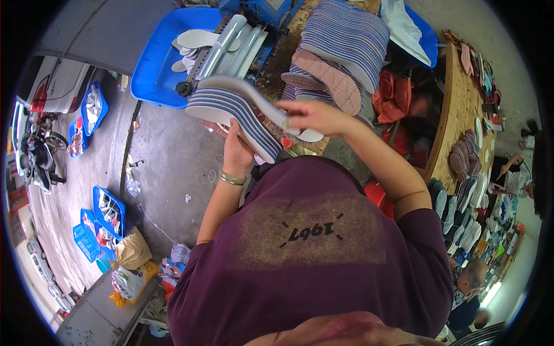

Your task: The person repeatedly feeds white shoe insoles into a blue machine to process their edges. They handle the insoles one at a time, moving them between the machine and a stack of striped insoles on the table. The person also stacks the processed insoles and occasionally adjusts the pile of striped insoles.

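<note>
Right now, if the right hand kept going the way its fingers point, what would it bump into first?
The right hand points left, pinching one pale insole. Going on, it would probably first meet the striped insole stack that the left hand holds; depth is hard to judge.

Grey concrete floor (pixel 167 155) is lying left of the wooden workbench (pixel 456 109); blue trays (pixel 156 63) are sitting on it, daylight falling.

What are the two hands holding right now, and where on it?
Left hand supports a stack of striped insoles from underneath. Right hand fingers pinch the top insole near its end.
</note>
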Demonstrator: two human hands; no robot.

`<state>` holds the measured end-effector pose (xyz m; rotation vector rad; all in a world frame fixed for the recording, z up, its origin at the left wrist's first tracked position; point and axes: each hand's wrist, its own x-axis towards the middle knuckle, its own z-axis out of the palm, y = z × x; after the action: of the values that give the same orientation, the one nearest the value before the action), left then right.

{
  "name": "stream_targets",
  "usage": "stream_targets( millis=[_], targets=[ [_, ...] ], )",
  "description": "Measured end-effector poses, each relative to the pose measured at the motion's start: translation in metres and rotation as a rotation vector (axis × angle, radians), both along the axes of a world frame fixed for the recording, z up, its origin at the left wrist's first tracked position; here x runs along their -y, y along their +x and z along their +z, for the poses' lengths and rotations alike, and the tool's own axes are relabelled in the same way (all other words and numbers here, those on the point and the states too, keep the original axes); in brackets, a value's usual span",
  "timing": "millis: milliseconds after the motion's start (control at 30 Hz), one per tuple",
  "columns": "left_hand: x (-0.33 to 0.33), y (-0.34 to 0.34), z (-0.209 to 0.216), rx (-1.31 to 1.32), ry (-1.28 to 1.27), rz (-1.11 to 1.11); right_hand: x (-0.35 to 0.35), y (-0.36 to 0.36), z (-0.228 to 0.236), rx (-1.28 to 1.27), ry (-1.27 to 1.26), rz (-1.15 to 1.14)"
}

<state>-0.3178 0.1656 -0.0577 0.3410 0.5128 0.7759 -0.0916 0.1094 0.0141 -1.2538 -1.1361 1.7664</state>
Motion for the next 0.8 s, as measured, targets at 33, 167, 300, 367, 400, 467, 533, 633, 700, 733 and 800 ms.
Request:
stream_targets(
  millis=[33,167,300,367,400,467,533,633,700,733,800],
  targets=[
    [0.0,-0.002,-0.005,-0.019,0.008,0.008,-0.003,0.006,0.006,-0.015,-0.022,-0.094],
    [0.001,-0.005,-0.001,-0.031,0.047,0.009,-0.042,0.046,0.007,0.314,0.212,-0.352],
    [0.004,-0.015,-0.012,-0.084,0.007,0.044,-0.096,0.081,0.014,0.649,0.135,-0.37],
    [0.006,-0.02,-0.017,-0.088,-0.009,0.066,-0.119,0.089,0.009,0.644,0.085,-0.415],
    [0.007,-0.022,-0.018,-0.074,-0.03,0.081,-0.129,0.09,0.005,0.633,0.072,-0.427],
    [0.008,-0.028,-0.016,-0.043,-0.07,0.112,-0.147,0.092,-0.003,0.614,0.047,-0.451],
    [0.011,-0.032,-0.01,-0.031,-0.058,0.143,-0.162,0.09,-0.01,0.622,0.01,-0.43],
    [0.012,-0.04,-0.007,-0.047,-0.047,0.186,-0.176,0.086,-0.02,0.58,-0.027,-0.418],
    [0.012,-0.044,-0.008,-0.052,-0.052,0.202,-0.182,0.087,-0.029,0.554,-0.051,-0.419],
    [0.012,-0.046,-0.01,-0.049,-0.06,0.212,-0.184,0.084,-0.031,0.559,-0.044,-0.416],
    [0.012,-0.051,-0.015,-0.054,-0.061,0.224,-0.187,0.078,-0.034,0.569,-0.033,-0.415]
  ],
)
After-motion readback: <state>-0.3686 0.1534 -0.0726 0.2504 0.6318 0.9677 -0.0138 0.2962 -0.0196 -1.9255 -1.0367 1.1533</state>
